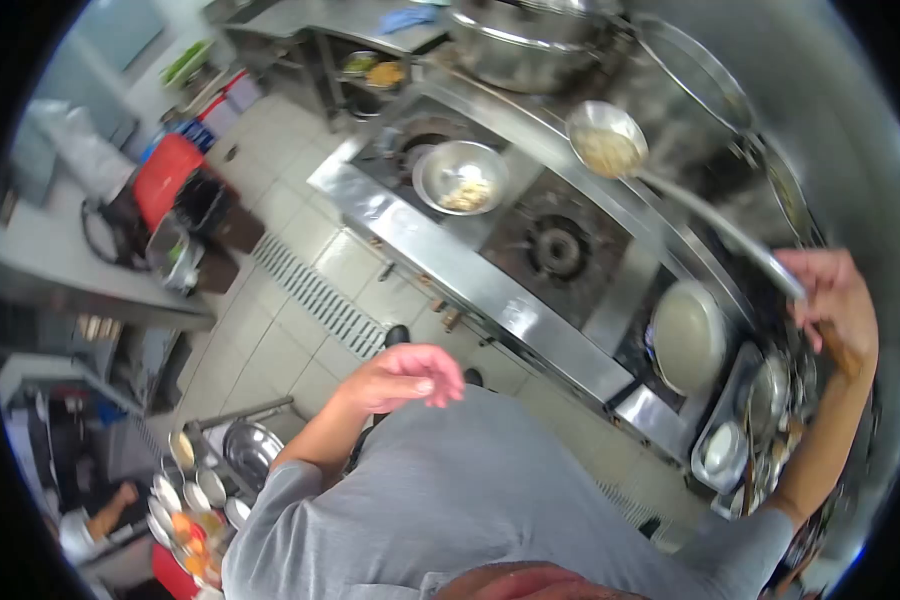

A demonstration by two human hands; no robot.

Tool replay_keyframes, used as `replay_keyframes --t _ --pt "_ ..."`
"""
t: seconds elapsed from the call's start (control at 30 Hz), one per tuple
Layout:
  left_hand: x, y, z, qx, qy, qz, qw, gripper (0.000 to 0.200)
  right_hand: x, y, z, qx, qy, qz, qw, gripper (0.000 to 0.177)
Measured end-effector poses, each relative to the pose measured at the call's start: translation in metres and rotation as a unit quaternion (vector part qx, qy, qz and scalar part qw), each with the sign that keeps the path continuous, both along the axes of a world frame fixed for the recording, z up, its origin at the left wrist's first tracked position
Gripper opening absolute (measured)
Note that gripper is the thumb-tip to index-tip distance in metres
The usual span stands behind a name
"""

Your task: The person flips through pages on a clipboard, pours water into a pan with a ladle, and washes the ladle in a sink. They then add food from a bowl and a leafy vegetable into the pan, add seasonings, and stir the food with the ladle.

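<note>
My right hand [832,290], at the far right, grips a long-handled ladle [720,220]. Its bowl-shaped head hangs over the back edge of the stove and holds pale food that I cannot name. A brownish handle end shows below my palm. My left hand [405,380] is in front of my body, holding nothing, its fingers loosely apart. A metal bowl [435,180] with pale pieces in it sits on the left burner, to the left of the ladle's head.
The steel stove [410,235] has a bare middle burner [555,247]. A wok [688,338] sits on the right one. Large pots [520,55] stand behind. A tray [705,465] with bowls and utensils lies at right. Behind left are dishes [210,487] and another person's arm [110,512].
</note>
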State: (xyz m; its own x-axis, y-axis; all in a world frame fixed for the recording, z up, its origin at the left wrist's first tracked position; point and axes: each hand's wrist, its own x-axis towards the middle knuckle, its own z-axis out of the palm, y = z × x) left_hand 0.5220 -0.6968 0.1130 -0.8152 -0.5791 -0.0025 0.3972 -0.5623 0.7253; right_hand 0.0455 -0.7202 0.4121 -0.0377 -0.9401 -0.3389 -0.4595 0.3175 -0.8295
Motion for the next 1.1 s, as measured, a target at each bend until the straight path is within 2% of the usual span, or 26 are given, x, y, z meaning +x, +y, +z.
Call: replay_keyframes --t 0.13,0.2,0.3,0.33,0.37,0.4,0.43,0.57,0.7,0.8,0.87,0.9,0.93,1.0,1.1 --pt "0.038 -0.004 -0.001 -0.020 -0.039 0.011 0.999 0.037 0.078 -0.010 -0.018 0.048 -0.049 0.016 0.998 0.061" --pt "0.068 -0.006 -0.001 -0.033 -0.063 0.068 0.995 0.038 0.119 -0.015 -0.032 0.042 -0.011 0.021 0.999 0.060" --pt "0.124 -0.016 -0.024 -0.038 -0.045 0.094 0.994 0.036 0.188 -0.032 -0.055 -0.005 0.053 0.133 0.990 0.056" --pt "0.144 -0.021 -0.027 -0.048 -0.038 0.116 0.991 0.038 0.212 -0.036 -0.065 0.026 0.080 0.127 0.988 0.053" --pt "0.167 -0.024 -0.026 -0.052 -0.039 0.142 0.988 0.041 0.233 -0.041 -0.079 0.044 0.059 0.113 0.991 0.052" --pt "0.192 -0.028 -0.027 -0.054 -0.038 0.147 0.987 0.042 0.254 -0.055 -0.092 0.058 0.090 0.190 0.976 0.053" --pt "0.216 -0.034 -0.028 -0.056 -0.037 0.168 0.984 0.043 0.278 -0.068 -0.105 -0.009 0.125 0.249 0.960 0.051" --pt "0.311 -0.054 -0.023 -0.041 -0.056 0.177 0.982 0.044 0.395 -0.103 -0.145 0.058 0.055 0.202 0.976 0.047" --pt "0.386 -0.098 -0.022 -0.032 -0.087 0.158 0.983 0.043 0.495 -0.169 -0.188 0.043 0.060 0.223 0.972 0.027" --pt "0.426 -0.134 -0.036 -0.020 -0.123 0.167 0.978 0.040 0.555 -0.226 -0.237 -0.038 0.073 0.270 0.959 0.018" --pt "0.432 -0.168 -0.040 -0.043 -0.113 0.157 0.980 0.033 0.588 -0.270 -0.255 -0.015 0.060 0.293 0.954 0.015" --pt "0.439 -0.186 -0.045 -0.032 -0.110 0.150 0.982 0.030 0.606 -0.289 -0.261 0.018 0.015 0.274 0.961 0.011" --pt "0.444 -0.207 -0.051 -0.020 -0.102 0.138 0.985 0.028 0.621 -0.312 -0.261 0.023 -0.001 0.282 0.959 0.011" --pt "0.460 -0.253 -0.056 0.001 -0.105 0.124 0.987 0.028 0.654 -0.361 -0.267 0.077 -0.018 0.266 0.961 0.030" --pt "0.488 -0.323 -0.066 0.009 -0.091 0.135 0.987 0.028 0.696 -0.445 -0.284 0.051 -0.008 0.267 0.962 0.050"
